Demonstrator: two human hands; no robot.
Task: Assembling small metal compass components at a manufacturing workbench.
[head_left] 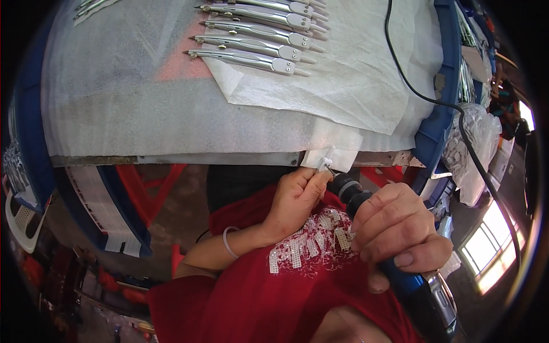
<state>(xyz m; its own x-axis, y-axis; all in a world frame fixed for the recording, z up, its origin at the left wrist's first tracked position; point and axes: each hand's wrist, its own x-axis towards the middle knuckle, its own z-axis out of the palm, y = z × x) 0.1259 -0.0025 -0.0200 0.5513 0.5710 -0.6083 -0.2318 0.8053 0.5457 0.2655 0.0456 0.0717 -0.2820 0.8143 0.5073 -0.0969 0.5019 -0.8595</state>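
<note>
My right hand (394, 228) is wrapped round a blue and black electric screwdriver (409, 283), which points up and left toward the table edge. Its thin bit meets a small silvery part (326, 160) on a white pad (345, 158) at that edge. Close by, my left hand (298, 197) has thumb and forefinger pinched together at the pad; what they grip is mostly hidden. Farther back, several silver drawing compasses (251, 60) lie side by side in a row, their points to the left.
White foam sheeting (131, 114) covers the table, with a thinner white sheet (343, 86) over it. A black cord (420, 94) runs down the right side. Blue bins (446, 108) flank the table; a clear plastic bag (473, 146) sits at right. Red stool legs (151, 197) show below.
</note>
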